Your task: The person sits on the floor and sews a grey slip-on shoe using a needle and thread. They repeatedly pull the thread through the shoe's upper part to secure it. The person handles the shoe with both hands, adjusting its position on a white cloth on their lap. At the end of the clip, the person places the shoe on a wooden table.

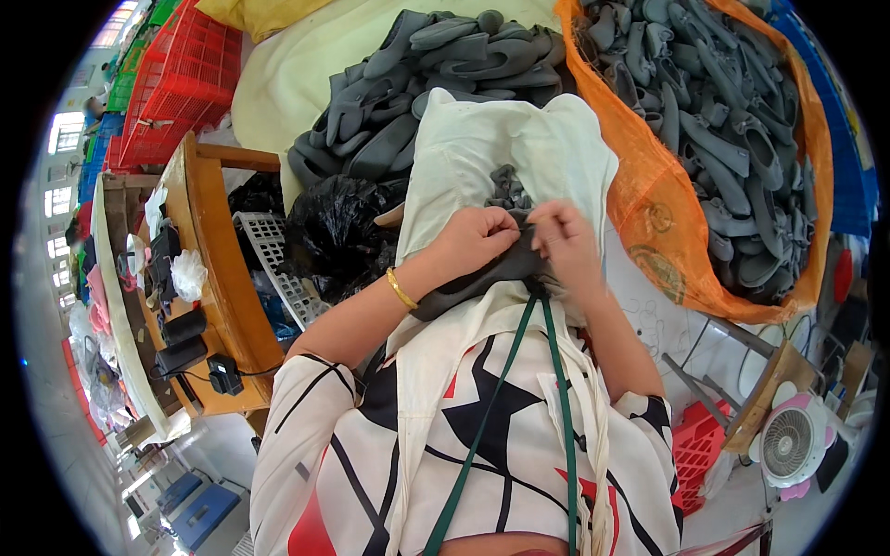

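Observation:
In my lap, over a white apron point(454, 148), lies a dark grey slip-on shoe point(468, 284), partly covered by my hands. My left hand point(475, 237) is closed, thumb and fingers pinching the shoe's upper edge. Close beside it, my right hand point(562, 237) is at the same edge, its fingers curled but smeared by motion, so its grip is unclear. Small grey scraps point(508, 188) sit in the apron's fold just beyond my hands. A heap of similar grey shoes point(436, 74) lies on a pale yellow sheet point(269, 93) ahead.
At the right stands an orange sack point(640, 218) full of grey shoes. To the left are a black plastic bag point(334, 236), a white plastic crate point(278, 264), a wooden table point(218, 306) and red crates point(181, 88). A small fan point(788, 443) is at the lower right.

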Demonstrator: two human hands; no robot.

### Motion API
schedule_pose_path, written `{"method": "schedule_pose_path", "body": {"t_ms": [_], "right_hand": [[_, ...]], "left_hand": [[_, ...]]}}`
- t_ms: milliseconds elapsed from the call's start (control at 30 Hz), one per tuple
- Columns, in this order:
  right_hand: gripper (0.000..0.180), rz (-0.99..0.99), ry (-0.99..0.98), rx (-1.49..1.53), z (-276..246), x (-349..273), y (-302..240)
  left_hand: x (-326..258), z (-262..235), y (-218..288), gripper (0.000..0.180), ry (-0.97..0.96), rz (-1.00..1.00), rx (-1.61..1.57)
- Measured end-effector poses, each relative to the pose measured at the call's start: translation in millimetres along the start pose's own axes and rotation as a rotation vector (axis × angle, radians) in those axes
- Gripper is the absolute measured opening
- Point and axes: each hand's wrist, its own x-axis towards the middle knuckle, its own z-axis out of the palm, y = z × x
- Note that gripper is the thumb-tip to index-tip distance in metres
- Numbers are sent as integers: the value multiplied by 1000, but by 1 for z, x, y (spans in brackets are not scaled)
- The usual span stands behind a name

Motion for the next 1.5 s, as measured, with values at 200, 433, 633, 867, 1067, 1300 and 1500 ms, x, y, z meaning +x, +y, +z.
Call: {"method": "schedule_pose_path", "body": {"t_ms": [200, 433, 633, 867, 1067, 1300, 1500], "right_hand": [[15, -59, 344, 736, -115, 1, -26], [19, -177, 730, 871, -206, -27, -6], [19, -92, 806, 911, -207, -37, -1], [13, -122, 673, 781, -203, -36, -63], [20, -529, 812, 628, -264, -36, -103], [5, -305, 485, -330, -145, -12, -73], [13, -469, -206, -1222, -46, -8, -32]], "left_hand": [[0, 0, 0, 12, 28, 55, 57], [2, 2, 3, 9, 51, 211, 213], [2, 7, 7, 12, 191, 404, 615], [14, 7, 7, 10, 102, 548, 894], [19, 11, 10, 11, 165, 678, 889], [18, 2, -7, 11, 169, 356, 417], [23, 6, -28, 16, 160, 194, 145]]}}
